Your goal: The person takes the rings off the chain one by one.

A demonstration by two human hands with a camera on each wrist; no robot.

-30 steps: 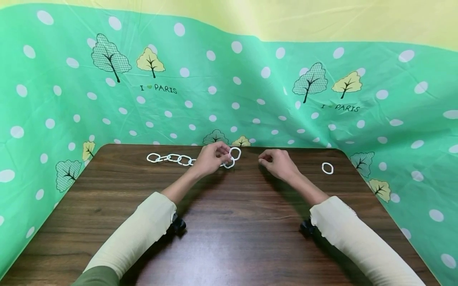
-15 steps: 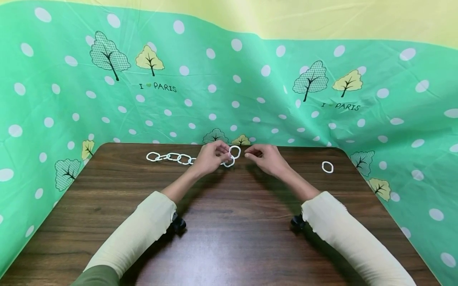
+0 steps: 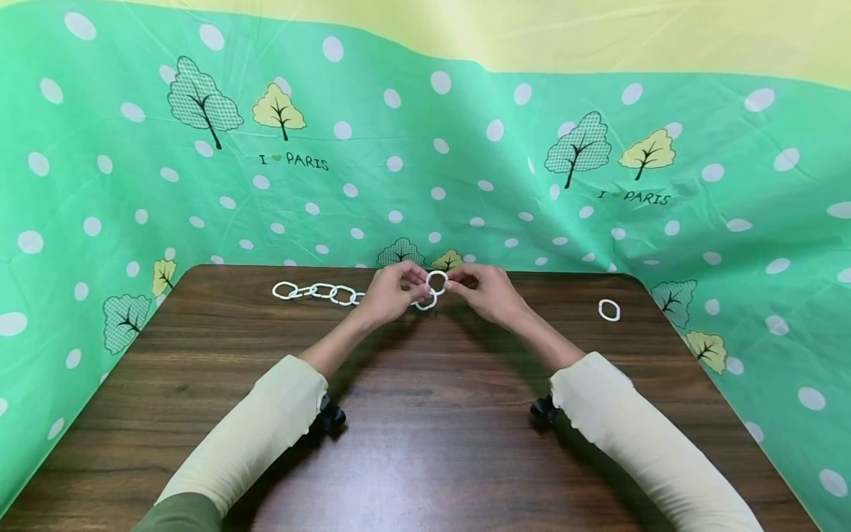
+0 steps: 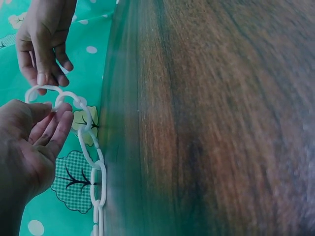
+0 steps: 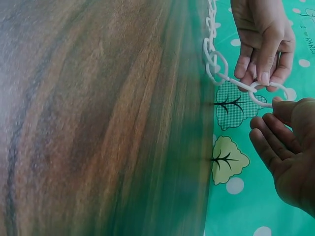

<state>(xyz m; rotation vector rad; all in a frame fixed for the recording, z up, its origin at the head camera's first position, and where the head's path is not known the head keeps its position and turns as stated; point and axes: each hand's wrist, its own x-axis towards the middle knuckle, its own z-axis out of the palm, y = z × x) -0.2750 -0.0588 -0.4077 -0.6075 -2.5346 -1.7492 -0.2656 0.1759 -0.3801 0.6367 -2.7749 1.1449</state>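
A white plastic chain [image 3: 322, 286] of several oval links lies along the far part of the table, and its right end is lifted. My left hand [image 3: 392, 297] pinches the lifted end between thumb and fingers. At that end stands a link [image 3: 436, 273], its right side pinched by my right hand [image 3: 490, 297]. In the left wrist view the chain [image 4: 103, 187] hangs from the fingertips down along the table edge. From the right wrist, my right hand [image 5: 290, 152] has its thumb on the end link, the other fingers spread below. My left hand covers the chain's middle.
A single loose white link [image 3: 600, 310] lies at the far right of the dark wooden table [image 3: 425, 414]. A green dotted cloth [image 3: 412, 185] with printed trees rises right behind the table's far edge and along both sides.
My right hand has moved left from beside the chain's end and now takes hold of the end link. The left hand and the chain have stayed almost still.
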